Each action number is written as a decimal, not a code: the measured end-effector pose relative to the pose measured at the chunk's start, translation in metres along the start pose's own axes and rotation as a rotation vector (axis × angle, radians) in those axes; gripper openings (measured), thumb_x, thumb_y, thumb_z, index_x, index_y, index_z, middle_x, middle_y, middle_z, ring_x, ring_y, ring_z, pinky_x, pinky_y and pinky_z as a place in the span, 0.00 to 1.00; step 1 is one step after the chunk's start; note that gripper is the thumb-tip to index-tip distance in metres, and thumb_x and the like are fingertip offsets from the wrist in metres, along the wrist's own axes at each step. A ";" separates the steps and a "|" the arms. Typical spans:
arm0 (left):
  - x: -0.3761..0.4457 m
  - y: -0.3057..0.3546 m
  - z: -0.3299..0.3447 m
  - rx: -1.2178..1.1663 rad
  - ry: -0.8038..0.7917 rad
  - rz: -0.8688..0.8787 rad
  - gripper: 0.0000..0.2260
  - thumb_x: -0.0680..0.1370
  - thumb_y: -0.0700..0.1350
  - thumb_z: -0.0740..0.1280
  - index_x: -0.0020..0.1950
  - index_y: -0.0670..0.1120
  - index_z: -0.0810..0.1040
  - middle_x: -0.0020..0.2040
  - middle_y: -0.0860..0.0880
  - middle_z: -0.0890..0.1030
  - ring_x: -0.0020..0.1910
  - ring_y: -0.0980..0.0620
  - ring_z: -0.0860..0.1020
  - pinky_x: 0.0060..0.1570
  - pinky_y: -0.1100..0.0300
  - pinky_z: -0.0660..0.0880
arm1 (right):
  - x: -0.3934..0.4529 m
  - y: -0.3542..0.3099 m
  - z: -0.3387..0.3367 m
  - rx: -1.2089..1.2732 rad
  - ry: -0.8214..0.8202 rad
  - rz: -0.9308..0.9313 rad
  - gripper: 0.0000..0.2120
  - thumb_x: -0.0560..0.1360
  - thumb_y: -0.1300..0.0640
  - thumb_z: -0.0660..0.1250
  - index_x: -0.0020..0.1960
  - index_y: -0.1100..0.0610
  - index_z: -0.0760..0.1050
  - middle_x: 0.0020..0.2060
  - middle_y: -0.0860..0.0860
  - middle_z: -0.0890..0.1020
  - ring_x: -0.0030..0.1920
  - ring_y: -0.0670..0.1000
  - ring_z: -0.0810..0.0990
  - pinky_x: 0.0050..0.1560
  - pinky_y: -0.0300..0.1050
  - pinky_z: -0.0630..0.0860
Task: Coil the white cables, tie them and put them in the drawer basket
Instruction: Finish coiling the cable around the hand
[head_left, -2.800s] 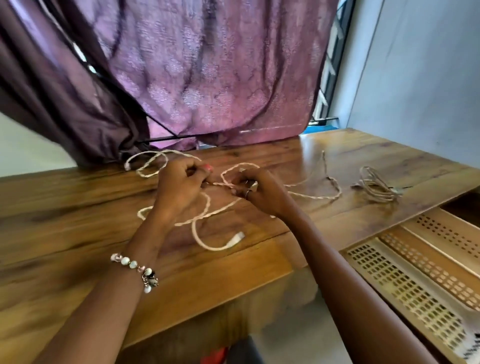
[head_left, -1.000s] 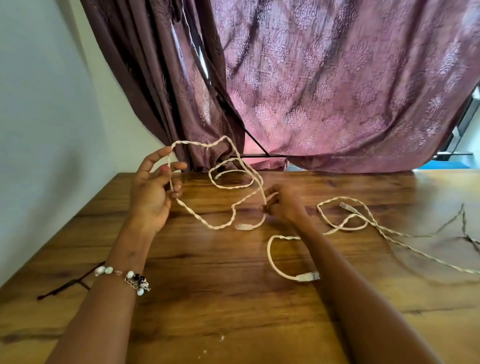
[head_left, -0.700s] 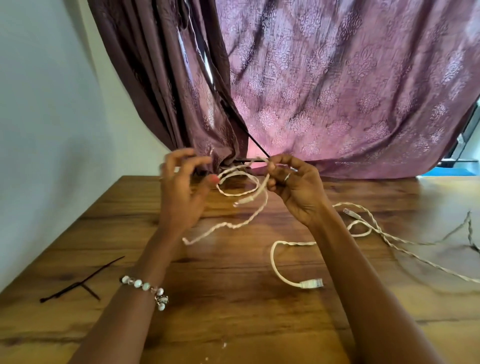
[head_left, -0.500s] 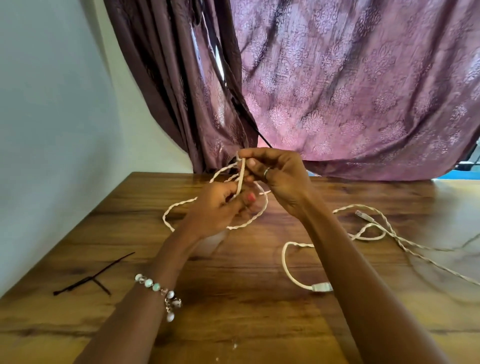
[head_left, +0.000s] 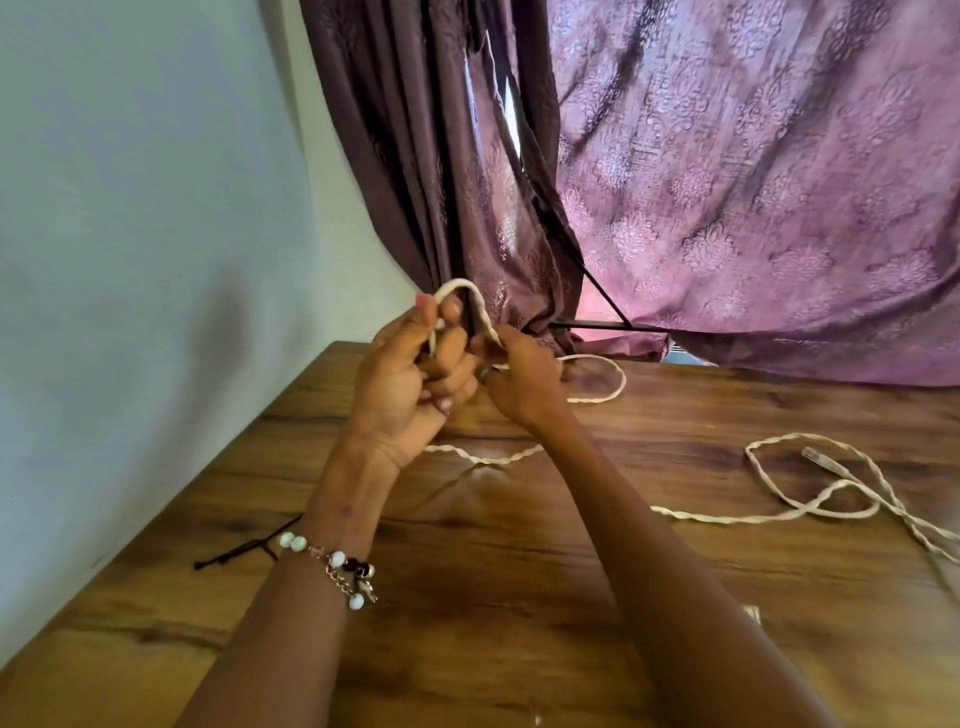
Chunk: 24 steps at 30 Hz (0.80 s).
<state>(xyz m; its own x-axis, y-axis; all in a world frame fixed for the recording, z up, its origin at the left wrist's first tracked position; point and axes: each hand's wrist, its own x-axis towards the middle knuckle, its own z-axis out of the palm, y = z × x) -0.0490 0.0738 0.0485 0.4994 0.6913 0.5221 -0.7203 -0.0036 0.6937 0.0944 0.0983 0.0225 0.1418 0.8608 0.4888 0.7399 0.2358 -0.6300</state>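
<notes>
the drawer basket is out of view, and the white cable (head_left: 810, 512) runs off the right edge, so its full length is hidden. where the cable passes between the two palms cannot be made out. both hands are raised above the wooden table (head_left: 519, 597), close together. the left hand (head_left: 400, 384) curls its fingers round a small arch of cable, thumb and forefinger pinching its top. the right hand (head_left: 524, 379) pinches the arch's other leg. more cable lies looped on the table behind and to the right. a black tie (head_left: 244, 551) lies near the left wrist.
</notes>
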 end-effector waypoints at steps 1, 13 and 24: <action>0.001 0.003 -0.004 -0.070 0.005 0.033 0.14 0.79 0.50 0.55 0.44 0.46 0.76 0.21 0.54 0.62 0.19 0.60 0.60 0.22 0.65 0.58 | -0.001 0.007 0.000 -0.077 0.041 0.026 0.08 0.70 0.56 0.68 0.49 0.53 0.77 0.47 0.51 0.84 0.52 0.58 0.80 0.56 0.57 0.72; 0.010 -0.007 -0.039 -0.343 0.332 0.171 0.15 0.74 0.46 0.60 0.58 0.42 0.74 0.34 0.53 0.79 0.30 0.59 0.75 0.30 0.66 0.73 | -0.001 0.029 -0.043 0.775 0.146 0.326 0.09 0.79 0.65 0.60 0.44 0.57 0.75 0.37 0.52 0.82 0.41 0.52 0.81 0.44 0.50 0.77; 0.021 -0.007 -0.033 -0.140 0.292 0.220 0.07 0.74 0.45 0.62 0.51 0.46 0.74 0.40 0.50 0.82 0.35 0.54 0.77 0.35 0.63 0.75 | 0.005 0.025 -0.032 -0.233 0.141 0.000 0.17 0.75 0.66 0.59 0.63 0.62 0.73 0.46 0.63 0.81 0.48 0.63 0.79 0.47 0.51 0.72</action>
<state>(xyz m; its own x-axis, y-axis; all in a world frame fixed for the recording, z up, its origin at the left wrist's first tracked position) -0.0494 0.1123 0.0383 0.1824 0.8618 0.4734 -0.8636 -0.0898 0.4961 0.1344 0.0945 0.0287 0.2193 0.7858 0.5783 0.8691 0.1120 -0.4818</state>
